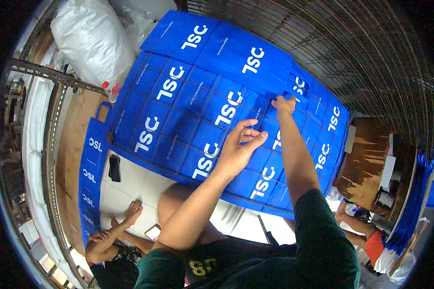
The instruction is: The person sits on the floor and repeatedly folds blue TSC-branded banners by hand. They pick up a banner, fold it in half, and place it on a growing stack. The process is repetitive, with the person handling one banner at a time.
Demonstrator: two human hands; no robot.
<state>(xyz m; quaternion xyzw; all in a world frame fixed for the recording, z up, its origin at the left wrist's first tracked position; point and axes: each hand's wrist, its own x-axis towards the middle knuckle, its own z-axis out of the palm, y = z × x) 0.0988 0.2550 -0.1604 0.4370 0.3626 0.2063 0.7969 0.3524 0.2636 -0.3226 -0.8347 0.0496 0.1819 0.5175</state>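
Note:
A rack of wire grid stands low in front of me, with printed blue fabric sheets (188,94) lying under its wires. More blue sheets (226,45), with white lettering, lie on top along the far side. My right hand (285,104) reaches to the lower edge of these upper sheets, its fingers bent and pinched at the blue fabric. My left hand (242,145) hovers over the middle of the rack, palm turned inward. Its fingers are loosely curled and apart from the thumb, with nothing between them.
Raised wire racks (352,43) stand at the far right. A stuffed white plastic bag (89,41) and a red-capped bottle (113,90) are at the far left. A black phone (114,168) lies on the tiled floor. Other people sit on both sides, one at lower left (103,245).

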